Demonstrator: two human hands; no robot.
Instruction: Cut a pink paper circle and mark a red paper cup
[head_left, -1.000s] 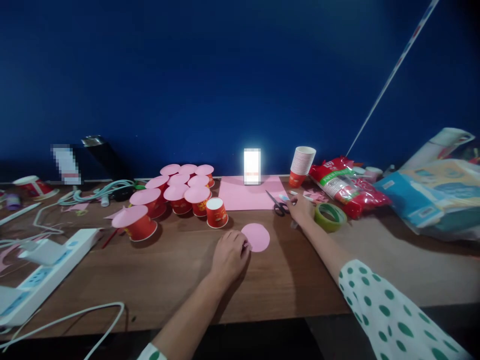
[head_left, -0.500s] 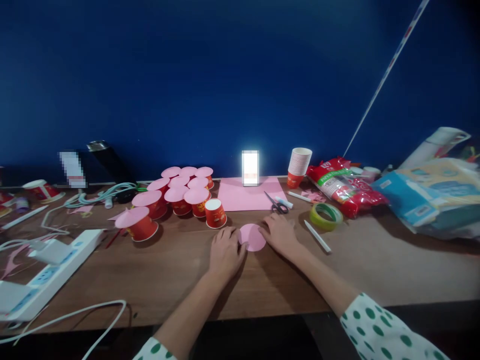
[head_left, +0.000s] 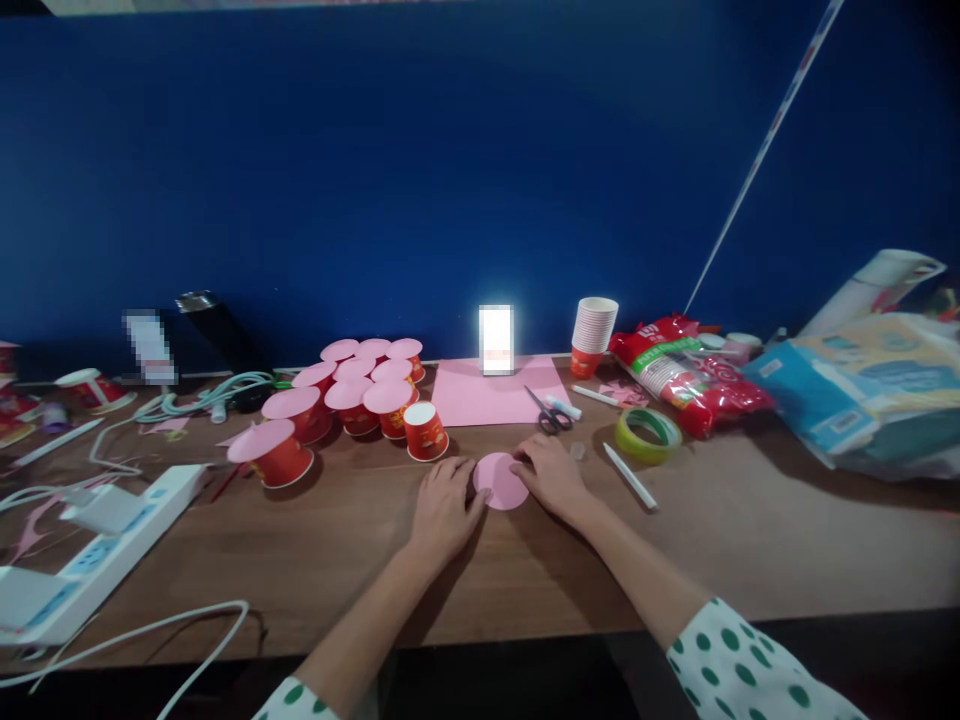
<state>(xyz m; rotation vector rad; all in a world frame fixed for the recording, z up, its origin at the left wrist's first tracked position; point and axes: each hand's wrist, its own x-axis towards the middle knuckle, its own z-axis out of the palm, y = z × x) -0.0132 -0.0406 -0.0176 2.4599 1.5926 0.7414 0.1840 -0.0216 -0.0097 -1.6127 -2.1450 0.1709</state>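
Far out to the left of both hands, a white power strip (head_left: 90,545) lies on the wooden table (head_left: 750,540) with a white cable (head_left: 150,630) curling in front of it. Nearer, up and left of the left fingers, stands a cluster of upturned red cups capped with pink discs (head_left: 352,385), and 1 bare upturned red cup (head_left: 425,432) sits just beyond the left fingertips.

The left hand (head_left: 442,510) lies palm down on the table, fingers loosely curled and holding nothing; its fingertips touch the left edge of the pink paper circle (head_left: 500,481). The circle lies flat on the table, directly between the 2 hands.

The right hand (head_left: 550,475) rests palm down on the circle's right edge, fingers bent over the rim; whether they pinch the paper or only press on it cannot be told.

Beyond the right fingers lie the scissors (head_left: 546,414) on a pink sheet (head_left: 495,392). Just right of that hand are a white pen (head_left: 630,476) and a green tape roll (head_left: 649,434), with a stack of paper cups (head_left: 594,333) farther back.
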